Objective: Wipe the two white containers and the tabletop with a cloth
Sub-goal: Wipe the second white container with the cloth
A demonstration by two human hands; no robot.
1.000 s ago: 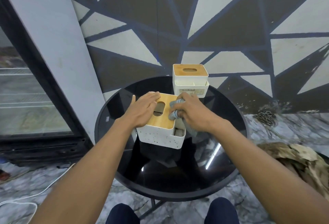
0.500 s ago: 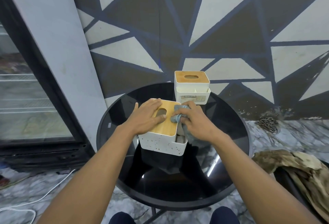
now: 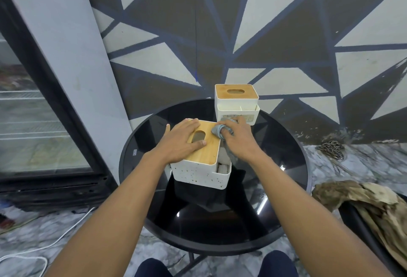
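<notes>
From the head camera I see a round black glass table and two white containers on it. The near container stands close to the middle of the table. It has a wooden lid with an oval slot, and its white wall has small dark spots. The far container stands at the far edge of the table, near the painted wall, and it also has a wooden top with a slot.

My left hand lies flat on the wooden lid with straight fingers. It presses down and grips nothing. My right hand has its fingers curled around a grey cloth, which is bunched into a ball. The cloth touches the far right corner of the lid, between the two containers. The fingertips of this hand cover a part of the label on the far container, and I cannot tell if they touch it.

On the left there is a glass door with a dark frame. On the floor to the right lie a chain and a crumpled brown fabric. A white cable lies on the floor, near left.
</notes>
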